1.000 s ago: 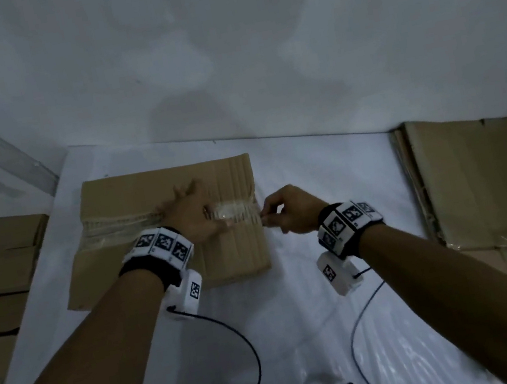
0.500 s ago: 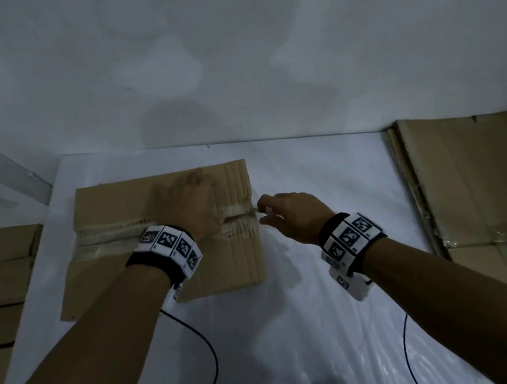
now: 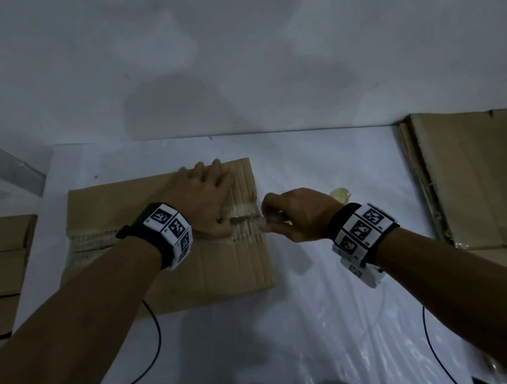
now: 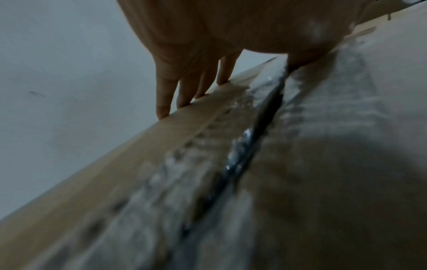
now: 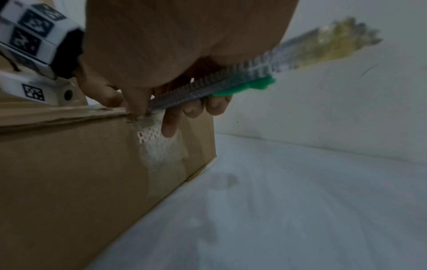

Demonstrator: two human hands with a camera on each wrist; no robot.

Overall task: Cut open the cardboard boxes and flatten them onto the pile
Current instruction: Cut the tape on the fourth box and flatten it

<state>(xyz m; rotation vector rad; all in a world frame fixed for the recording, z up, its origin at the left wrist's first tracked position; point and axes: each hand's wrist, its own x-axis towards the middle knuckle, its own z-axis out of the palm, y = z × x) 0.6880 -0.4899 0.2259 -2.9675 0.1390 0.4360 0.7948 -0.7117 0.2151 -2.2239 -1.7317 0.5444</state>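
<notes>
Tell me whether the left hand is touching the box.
Touching. In the left wrist view the fingertips rest on the far edge of the box; the head view shows the left hand spread flat on top.

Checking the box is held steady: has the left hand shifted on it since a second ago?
Yes. The left hand slid toward the box's far edge.

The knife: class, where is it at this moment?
The knife is gripped in the right hand, at the right end of the box top, its tip on the taped seam beside the left hand.
</notes>
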